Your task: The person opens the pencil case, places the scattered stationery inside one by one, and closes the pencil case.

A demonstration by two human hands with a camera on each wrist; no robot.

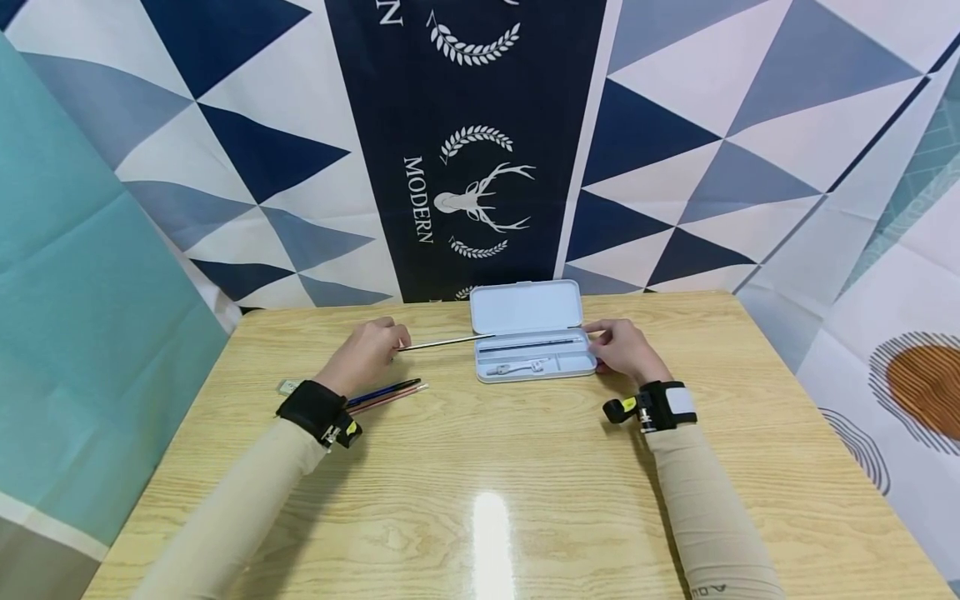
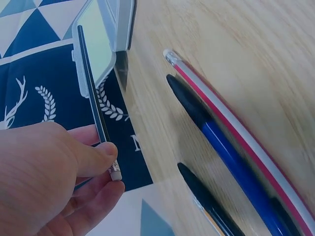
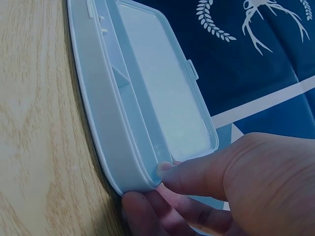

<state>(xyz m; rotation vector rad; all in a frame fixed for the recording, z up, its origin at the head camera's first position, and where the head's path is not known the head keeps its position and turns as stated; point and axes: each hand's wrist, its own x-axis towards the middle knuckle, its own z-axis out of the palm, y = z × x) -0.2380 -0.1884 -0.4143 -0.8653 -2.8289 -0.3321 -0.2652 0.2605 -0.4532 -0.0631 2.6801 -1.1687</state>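
My left hand [image 1: 366, 354] pinches a dark striped pencil [image 2: 91, 81] between thumb and fingers, close to its white eraser end. The pencil's far end reaches over the left side of a pale blue pencil case [image 1: 525, 308], whose lid stands open. At the case's right end, my right hand [image 1: 626, 350] grips the wall, with the thumb on the rim and fingers outside, as the right wrist view shows. Inside the case lie another dark pencil [image 1: 525, 345] and a small white tool [image 1: 517, 367], too small to tell its kind.
Left of the case, beneath my left wrist, lie a blue pen [image 2: 229, 152] with a black end, a red-and-white striped pencil [image 2: 238, 123] and another black-ended pen [image 2: 206, 196]. A small pale block [image 1: 288, 387] lies farther left. Patterned cloth [image 1: 300, 208] rises behind the table.
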